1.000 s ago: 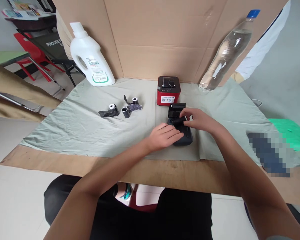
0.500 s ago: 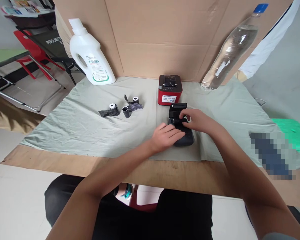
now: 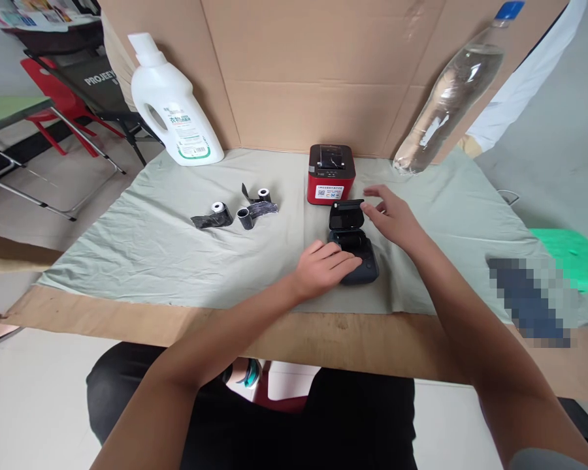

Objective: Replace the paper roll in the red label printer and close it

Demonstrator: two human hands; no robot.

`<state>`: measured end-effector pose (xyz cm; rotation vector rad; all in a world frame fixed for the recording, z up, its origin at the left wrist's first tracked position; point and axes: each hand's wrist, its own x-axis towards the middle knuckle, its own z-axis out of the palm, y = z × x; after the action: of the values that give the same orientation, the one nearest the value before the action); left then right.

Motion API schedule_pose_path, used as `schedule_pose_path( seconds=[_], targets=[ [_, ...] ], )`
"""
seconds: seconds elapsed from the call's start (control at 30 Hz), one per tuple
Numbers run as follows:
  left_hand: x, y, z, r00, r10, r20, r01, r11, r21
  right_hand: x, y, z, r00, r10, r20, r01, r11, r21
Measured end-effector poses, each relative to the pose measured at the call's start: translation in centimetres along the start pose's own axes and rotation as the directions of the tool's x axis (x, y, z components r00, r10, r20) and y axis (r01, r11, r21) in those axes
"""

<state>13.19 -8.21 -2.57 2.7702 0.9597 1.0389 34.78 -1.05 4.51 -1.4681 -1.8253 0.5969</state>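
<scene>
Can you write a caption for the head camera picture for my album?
Left hand steadies a black printer, right hand at its open lid.

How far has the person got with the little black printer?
The black printer's lid stands open, and a dark roll seems to sit inside. The left hand steadies the printer's near side, while the right hand is at the lid's edge. The lid is not yet shut. Three rolls lie loose on the cloth.
</scene>
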Motion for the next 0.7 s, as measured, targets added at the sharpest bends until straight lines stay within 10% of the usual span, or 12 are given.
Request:
schedule_pose_path(
  seconds=[0.37, 0.5, 0.7],
  targets=[
    [0.8, 0.8, -1.3, 0.987, -0.066, -0.143, 0.057, 0.996, -0.067, -4.0, 2.7, 0.5, 0.965, -0.014, 0.263, -0.050, 0.971, 0.235],
    [1.9, 0.8, -1.3, 0.891, -0.393, -0.226, 0.305, 0.888, -0.345, -4.7, 4.3, 1.1, 0.937, 0.101, 0.335, -0.266, 0.826, 0.496],
    [2.1, -0.8, -0.8, 0.730, -0.682, 0.048, 0.573, 0.572, -0.586, -4.6, 4.7, 1.3, 0.922, 0.109, 0.371, -0.309, 0.784, 0.539]
  ],
)
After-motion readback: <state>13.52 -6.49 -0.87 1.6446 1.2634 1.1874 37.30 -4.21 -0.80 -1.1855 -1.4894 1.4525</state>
